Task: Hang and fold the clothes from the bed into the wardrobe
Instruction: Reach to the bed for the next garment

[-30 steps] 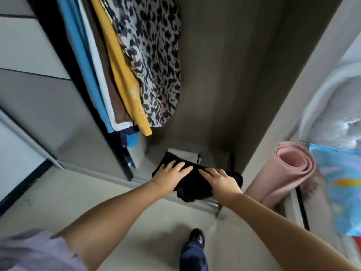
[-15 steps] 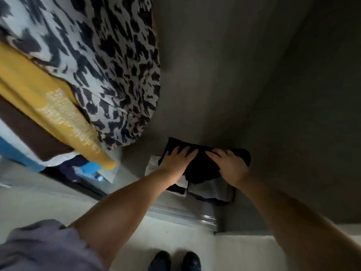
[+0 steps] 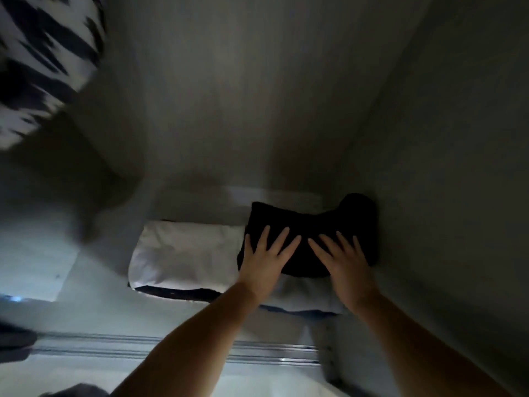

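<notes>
The wardrobe (image 3: 257, 96) fills the view, its dim back panel and right wall meeting at a corner, and its floor carries the folded stack. Up at the left a black-and-white patterned garment (image 3: 40, 61) hangs blurred. On the wardrobe floor a folded white garment (image 3: 186, 253) lies toward the middle, with a dark layer showing under its near edge; just right of it, a paler folded piece lies under both wrists. On top of that, pushed into the back right corner against the right wall, sits the folded black garment (image 3: 312, 224): a thick, soft, matte bundle, roughly squared at its left edge and bulging up at its far right end. The left hand (image 3: 264, 259) and right hand (image 3: 342, 259) lie flat on its near half, fingers straight and spread, gripping nothing, only pressing down. To finish this placing well, the palms should probably press evenly and smooth outward so the folds stay stacked, tuck the bulging right end down, and then lift straight up so nothing drags the near edge off the pile.
</notes>
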`<state>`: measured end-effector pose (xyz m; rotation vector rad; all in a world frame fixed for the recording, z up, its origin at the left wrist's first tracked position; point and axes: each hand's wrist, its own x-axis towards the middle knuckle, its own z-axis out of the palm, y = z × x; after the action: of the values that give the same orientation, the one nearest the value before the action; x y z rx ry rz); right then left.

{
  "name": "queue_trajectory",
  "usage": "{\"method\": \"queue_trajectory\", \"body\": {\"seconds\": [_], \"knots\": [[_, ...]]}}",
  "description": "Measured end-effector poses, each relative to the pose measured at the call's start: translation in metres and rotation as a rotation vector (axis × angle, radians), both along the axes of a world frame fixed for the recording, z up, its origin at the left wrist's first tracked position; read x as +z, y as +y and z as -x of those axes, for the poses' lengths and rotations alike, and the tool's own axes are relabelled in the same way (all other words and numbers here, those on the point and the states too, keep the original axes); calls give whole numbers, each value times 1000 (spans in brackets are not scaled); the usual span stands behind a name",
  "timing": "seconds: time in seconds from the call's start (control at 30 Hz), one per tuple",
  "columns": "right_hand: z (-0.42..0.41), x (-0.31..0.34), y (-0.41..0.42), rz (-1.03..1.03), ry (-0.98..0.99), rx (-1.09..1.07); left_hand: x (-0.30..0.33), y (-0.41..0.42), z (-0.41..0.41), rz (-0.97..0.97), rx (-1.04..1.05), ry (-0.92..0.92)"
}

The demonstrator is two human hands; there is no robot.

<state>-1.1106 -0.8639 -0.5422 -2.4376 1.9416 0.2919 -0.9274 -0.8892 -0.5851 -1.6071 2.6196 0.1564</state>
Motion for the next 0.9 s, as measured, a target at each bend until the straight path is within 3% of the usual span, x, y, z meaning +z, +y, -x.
{"method": "queue_trajectory", "body": {"seconds": [0.17,0.33,0.47,0.63,0.9], "knots": [[4,-69,53,-215,55,-96,-56,45,1,-87,-51,-56],[0,-46,40,-478,44,-167,-34,38,-6,-352,-88,-54],[-13,26,10,-593,-51,-246,46,31,-17,-443,-76,-23],[-33,148,-10,-359,-180,-297,179,20,-40,-350,17,56],[-70,347,7,-177,-244,-277,405,15,-70,-271,95,167]]}}
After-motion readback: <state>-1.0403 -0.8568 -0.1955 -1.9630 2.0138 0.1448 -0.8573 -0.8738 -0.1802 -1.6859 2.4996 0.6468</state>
